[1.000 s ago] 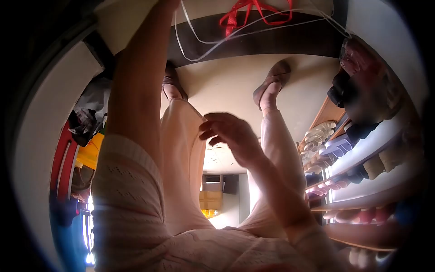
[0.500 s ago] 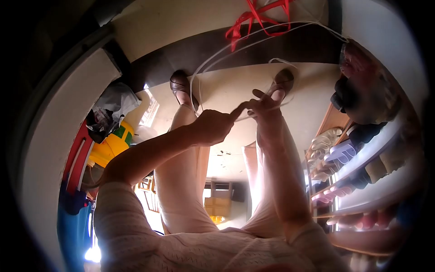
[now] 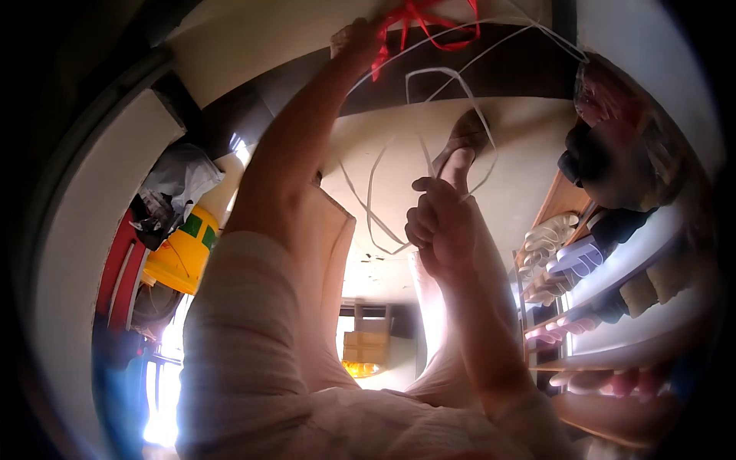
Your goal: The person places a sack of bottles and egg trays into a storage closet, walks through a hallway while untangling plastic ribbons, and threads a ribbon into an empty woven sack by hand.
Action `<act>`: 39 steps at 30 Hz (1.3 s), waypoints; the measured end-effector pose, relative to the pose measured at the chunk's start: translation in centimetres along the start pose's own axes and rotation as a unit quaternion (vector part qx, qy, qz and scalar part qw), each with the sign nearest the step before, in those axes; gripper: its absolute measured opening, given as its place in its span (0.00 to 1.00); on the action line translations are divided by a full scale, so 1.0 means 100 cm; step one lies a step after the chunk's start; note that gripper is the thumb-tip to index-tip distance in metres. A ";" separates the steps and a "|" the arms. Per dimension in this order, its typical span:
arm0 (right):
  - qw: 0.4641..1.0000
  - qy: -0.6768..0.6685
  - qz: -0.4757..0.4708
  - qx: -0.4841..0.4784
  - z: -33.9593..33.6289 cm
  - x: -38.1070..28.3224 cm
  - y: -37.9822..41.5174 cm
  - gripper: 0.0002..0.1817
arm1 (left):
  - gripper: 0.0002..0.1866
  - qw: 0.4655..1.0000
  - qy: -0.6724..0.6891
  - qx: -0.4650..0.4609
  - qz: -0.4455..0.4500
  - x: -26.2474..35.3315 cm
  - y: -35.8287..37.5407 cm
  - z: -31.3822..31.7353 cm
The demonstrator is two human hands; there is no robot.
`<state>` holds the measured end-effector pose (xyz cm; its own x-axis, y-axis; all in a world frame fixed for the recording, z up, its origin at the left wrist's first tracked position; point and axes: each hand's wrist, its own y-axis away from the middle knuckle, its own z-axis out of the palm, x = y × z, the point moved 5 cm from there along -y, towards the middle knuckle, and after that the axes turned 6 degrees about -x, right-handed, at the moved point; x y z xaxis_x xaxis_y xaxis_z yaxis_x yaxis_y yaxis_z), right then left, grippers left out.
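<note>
A thin white strap (image 3: 475,88) hangs in loose loops above the floor. My right hand (image 3: 441,226) is in front of my right leg with curled fingers, closed on the strap; its loops come out on both sides of the fist. My left hand (image 3: 354,38) is stretched far out at the top, beside the tangled red ribbon (image 3: 429,23). Its fingers look curled, but what they hold is hidden. A strap length passes close to my left forearm.
A shoe rack (image 3: 567,299) with several pairs stands on the right. At left are a yellow container (image 3: 184,257), a grey plastic bag (image 3: 184,172) and a red stool-like object (image 3: 126,276). A brown shoe (image 3: 468,130) shows on my right foot.
My left hand has moved away from my right hand, up and outward towards the red ribbon. My right hand has curled and dropped slightly. The white strap loops have shifted and spread around it.
</note>
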<state>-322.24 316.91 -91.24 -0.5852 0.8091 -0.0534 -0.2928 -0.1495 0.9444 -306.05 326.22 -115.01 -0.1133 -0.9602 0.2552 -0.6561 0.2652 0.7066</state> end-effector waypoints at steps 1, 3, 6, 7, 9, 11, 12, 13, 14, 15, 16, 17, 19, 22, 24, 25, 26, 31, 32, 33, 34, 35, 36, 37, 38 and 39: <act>1.000 0.001 -0.010 -0.010 -0.005 0.002 -0.004 0.10 | 0.12 0.999 -0.009 -0.020 -0.043 0.000 -0.005 0.013; 1.000 -0.010 -0.013 -0.002 -0.013 0.006 -0.010 0.10 | 0.14 0.992 0.024 -0.049 -0.112 -0.012 -0.008 0.037; 0.999 -0.022 -0.001 0.034 -0.007 0.008 -0.006 0.09 | 0.18 0.985 0.083 -0.082 -0.126 -0.032 0.021 0.029; 0.999 -0.042 -0.009 0.009 0.002 0.010 -0.002 0.10 | 0.18 0.984 0.088 -0.091 -0.126 -0.045 0.038 0.003; 0.998 -0.059 -0.014 -0.026 0.021 0.019 0.012 0.10 | 0.33 0.990 0.110 -0.025 -0.080 -0.087 0.079 -0.049; 0.996 -0.057 -0.025 -0.060 0.034 0.026 0.031 0.09 | 0.30 0.987 0.146 -0.020 -0.070 -0.116 0.137 -0.103; 0.996 -0.041 -0.022 -0.079 0.036 0.038 0.039 0.09 | 0.26 0.989 0.124 -0.054 -0.065 -0.129 0.169 -0.130; 0.998 -0.031 0.003 -0.055 0.040 0.057 0.055 0.09 | 0.22 0.983 0.149 -0.091 -0.064 -0.128 0.220 -0.172; 0.999 -0.022 0.027 -0.029 0.047 0.079 0.079 0.09 | 0.17 0.972 0.231 -0.030 -0.020 -0.134 0.273 -0.208; 0.999 -0.013 0.050 -0.002 0.061 0.094 0.106 0.09 | 0.12 0.950 0.309 0.031 0.026 -0.138 0.326 -0.242; 0.999 0.009 0.045 -0.022 0.081 0.099 0.129 0.09 | 0.05 0.952 0.295 0.051 0.061 -0.127 0.371 -0.278; 0.998 0.031 0.039 -0.041 0.090 0.099 0.139 0.09 | 0.07 0.956 0.261 0.084 0.107 -0.111 0.395 -0.301; 0.996 0.070 0.024 -0.059 0.124 0.088 0.173 0.09 | 0.06 0.930 0.276 0.103 0.221 -0.084 0.436 -0.326; 0.970 0.139 -0.098 -0.172 0.224 0.094 0.306 0.10 | 0.05 0.904 0.333 -0.035 0.268 -0.064 0.565 -0.391; 0.933 0.247 -0.127 -0.226 0.269 0.099 0.380 0.13 | 0.05 0.896 0.297 -0.081 0.320 -0.043 0.629 -0.428; 0.917 0.313 -0.098 -0.226 0.295 0.114 0.427 0.14 | 0.05 0.897 0.284 -0.095 0.325 -0.039 0.668 -0.451; 0.897 0.376 -0.068 -0.223 0.317 0.133 0.478 0.15 | 0.05 0.898 0.270 -0.109 0.328 -0.038 0.709 -0.477; 0.871 0.446 -0.102 -0.180 0.357 0.192 0.647 0.09 | 0.07 0.895 0.282 -0.097 0.331 -0.079 0.843 -0.585; 0.863 0.463 -0.142 -0.145 0.360 0.200 0.699 0.09 | 0.07 0.888 0.288 -0.123 0.335 -0.084 0.896 -0.616; 0.846 0.470 -0.208 -0.141 0.365 0.193 0.728 0.09 | 0.08 0.898 0.263 -0.135 0.325 -0.092 0.921 -0.632; 0.842 0.465 -0.251 -0.112 0.366 0.187 0.747 0.10 | 0.09 0.907 0.238 -0.148 0.315 -0.104 0.938 -0.641; 0.831 0.466 -0.278 -0.121 0.366 0.186 0.766 0.09 | 0.09 0.910 0.254 -0.118 0.306 -0.120 0.961 -0.650; 0.834 0.452 -0.303 -0.086 0.370 0.191 0.796 0.09 | 0.10 0.911 0.270 -0.088 0.297 -0.134 0.991 -0.659; 0.830 0.431 -0.348 -0.068 0.369 0.200 0.828 0.08 | 0.09 0.908 0.322 -0.107 0.244 -0.142 1.026 -0.669; 0.823 0.440 -0.343 -0.104 0.358 0.203 0.861 0.08 | 0.09 0.895 0.362 -0.078 0.248 -0.139 1.065 -0.673; 0.809 0.451 -0.364 -0.099 0.356 0.208 0.897 0.09 | 0.09 0.886 0.375 -0.032 0.269 -0.131 1.098 -0.675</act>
<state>-333.74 340.62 3.87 -0.4911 -0.0057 -0.8711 -0.8710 0.0189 0.4909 -326.21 373.75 3.78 0.1472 -0.3706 0.9171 -0.6107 0.6952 0.3790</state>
